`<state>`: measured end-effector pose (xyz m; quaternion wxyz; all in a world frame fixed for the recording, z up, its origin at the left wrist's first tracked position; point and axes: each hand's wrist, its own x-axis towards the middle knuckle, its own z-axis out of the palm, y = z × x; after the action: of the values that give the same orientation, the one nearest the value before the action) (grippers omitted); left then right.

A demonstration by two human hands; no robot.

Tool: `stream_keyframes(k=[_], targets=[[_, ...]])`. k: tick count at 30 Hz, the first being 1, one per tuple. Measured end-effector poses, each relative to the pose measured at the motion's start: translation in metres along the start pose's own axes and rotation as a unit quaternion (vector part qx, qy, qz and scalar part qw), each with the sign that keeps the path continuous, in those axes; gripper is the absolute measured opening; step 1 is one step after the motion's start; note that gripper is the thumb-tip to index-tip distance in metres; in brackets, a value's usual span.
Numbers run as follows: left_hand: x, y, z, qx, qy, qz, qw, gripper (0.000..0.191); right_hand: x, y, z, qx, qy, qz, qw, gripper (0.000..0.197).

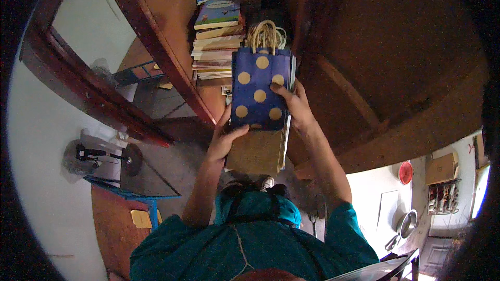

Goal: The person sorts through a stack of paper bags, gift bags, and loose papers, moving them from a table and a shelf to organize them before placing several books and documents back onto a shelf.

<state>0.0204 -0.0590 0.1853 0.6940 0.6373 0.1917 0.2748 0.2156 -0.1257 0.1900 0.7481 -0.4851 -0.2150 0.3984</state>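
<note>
A bundle of paper bags is held in front of me, topped by a dark blue paper bag (259,103) with gold dots. Several twisted cord handles (263,35) stick out at its far end. Below the blue bag, a flat brown paper or cardboard piece (256,152) reaches towards my body. My left hand (227,138) grips the bundle's left side, its thumb at the blue bag's near corner. On the other side my right hand (297,105) clasps the edge, with the thumb lying over the blue bag. The fingers beneath are mostly hidden.
Beyond the bundle, stacked books (218,47) fill a wooden shelf. A brown wooden panel (390,47) stands on the right. To the left are a dark red wooden frame (152,39) and a blue metal-framed stand (152,199). A metal pan (407,224) is farther right.
</note>
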Motion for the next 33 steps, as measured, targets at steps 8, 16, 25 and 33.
stream_keyframes(k=[8,16,25,33], targets=[[0.096,0.025,-0.011,-0.020,0.011,0.055,0.998,0.061,0.084,-0.027,0.013,0.051,0.076,0.004,0.996,0.059],[0.231,0.014,-0.022,-0.081,0.005,0.012,0.997,0.052,0.118,-0.030,0.009,0.134,0.049,0.044,0.989,0.050],[0.275,-0.027,-0.008,-0.169,0.035,-0.061,0.983,0.040,0.083,-0.009,0.029,0.189,0.041,-0.093,0.977,0.073],[0.276,-0.025,-0.011,-0.122,0.003,-0.073,0.990,0.048,0.096,0.009,0.020,0.039,0.178,-0.089,0.979,0.053]])
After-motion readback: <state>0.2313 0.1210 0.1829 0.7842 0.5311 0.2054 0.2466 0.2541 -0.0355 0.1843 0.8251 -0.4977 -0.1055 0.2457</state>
